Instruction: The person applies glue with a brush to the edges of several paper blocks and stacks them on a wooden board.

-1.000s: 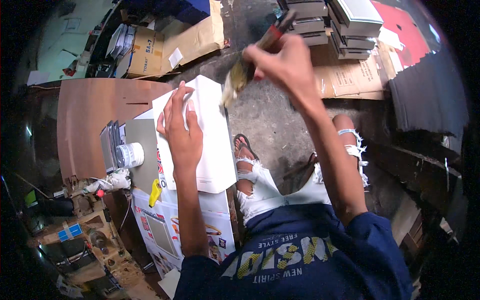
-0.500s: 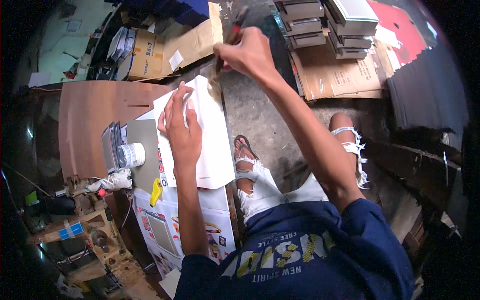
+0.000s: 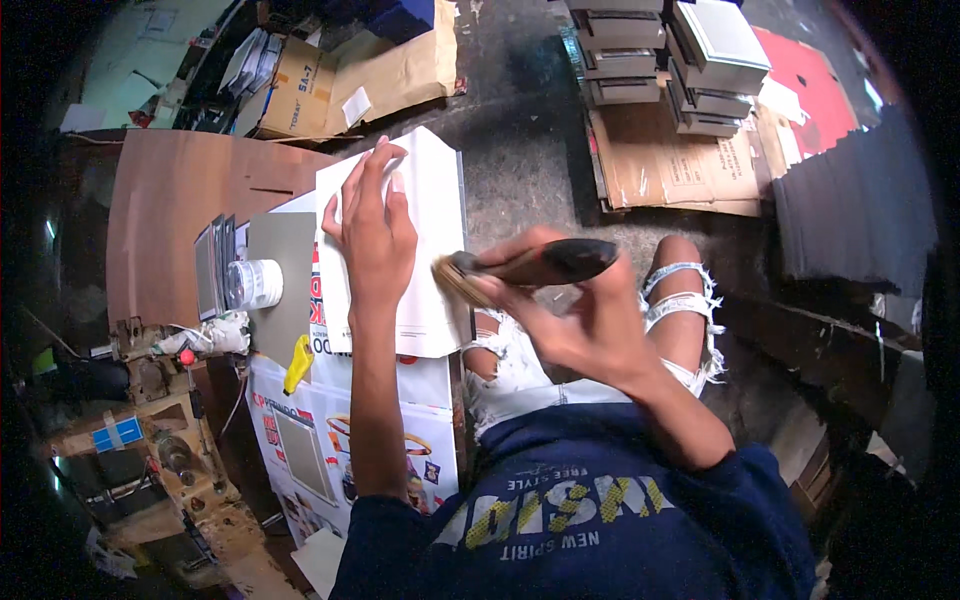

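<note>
White paper sheets (image 3: 432, 215), perhaps a book's pages, lie along the right edge of the work table, their far end slightly raised. My left hand (image 3: 378, 235) rests on them, its fingers spread and partly bent. In my right hand (image 3: 595, 325) is a flat brush (image 3: 570, 262) with a dark handle. The brush's pale bristles meet the sheets' right edge, close to my knee. Left of the sheets are a grey board (image 3: 285, 240) and a white tub (image 3: 255, 284).
Several dark-covered books (image 3: 212, 270) stand left of the tub. A yellow object (image 3: 298, 364) lies on the printed sheet (image 3: 380, 395) nearer me. Stacked book blocks (image 3: 715, 60) sit on cardboard (image 3: 680, 175) at the far right. An open carton (image 3: 300, 85) is beyond the table.
My right hand has swung the brush from beyond the sheets' far end back toward me, down to their right edge. My left hand still lies on the sheets.
</note>
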A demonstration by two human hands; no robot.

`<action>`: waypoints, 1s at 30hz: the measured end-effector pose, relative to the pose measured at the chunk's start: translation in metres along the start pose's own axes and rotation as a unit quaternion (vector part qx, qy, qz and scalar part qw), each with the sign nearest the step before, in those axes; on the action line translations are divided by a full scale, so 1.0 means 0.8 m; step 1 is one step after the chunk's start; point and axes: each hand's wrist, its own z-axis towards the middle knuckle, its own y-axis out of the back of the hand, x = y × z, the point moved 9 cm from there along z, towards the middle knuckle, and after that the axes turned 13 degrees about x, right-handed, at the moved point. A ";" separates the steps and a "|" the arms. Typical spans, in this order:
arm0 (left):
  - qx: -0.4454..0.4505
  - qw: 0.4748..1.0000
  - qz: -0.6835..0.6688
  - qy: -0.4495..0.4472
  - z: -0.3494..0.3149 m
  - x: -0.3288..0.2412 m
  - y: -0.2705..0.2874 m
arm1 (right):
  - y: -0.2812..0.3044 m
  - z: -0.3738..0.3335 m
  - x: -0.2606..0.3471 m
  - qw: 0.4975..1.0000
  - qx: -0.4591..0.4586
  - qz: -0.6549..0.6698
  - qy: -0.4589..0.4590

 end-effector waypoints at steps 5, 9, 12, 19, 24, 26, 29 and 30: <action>-0.006 1.000 0.011 -0.006 0.001 -0.005 0.002 | 0.048 0.054 -0.018 0.991 -0.125 -0.041 0.029; -0.022 0.999 0.032 -0.022 0.004 -0.015 0.005 | -0.009 0.009 -0.024 0.996 -0.076 -0.027 0.040; -0.021 0.999 0.031 -0.020 0.002 -0.010 -0.002 | -0.024 -0.046 -0.010 0.996 -0.034 -0.001 -0.083; -0.021 0.999 0.027 -0.016 -0.005 -0.005 0.007 | 0.032 -0.021 0.006 0.976 -0.194 0.054 -0.085; -0.038 0.999 0.026 -0.022 -0.001 -0.007 0.002 | -0.026 -0.012 -0.014 0.996 -0.080 -0.045 -0.016; -0.038 0.999 0.024 -0.026 -0.001 -0.005 0.000 | -0.039 -0.046 -0.006 0.996 -0.071 -0.015 -0.058; -0.046 0.999 0.020 -0.020 0.000 -0.002 0.001 | -0.047 -0.086 0.027 0.996 -0.055 -0.014 -0.064; -0.048 0.998 0.023 -0.019 0.000 -0.002 0.003 | -0.050 -0.093 0.037 0.997 -0.054 -0.006 -0.056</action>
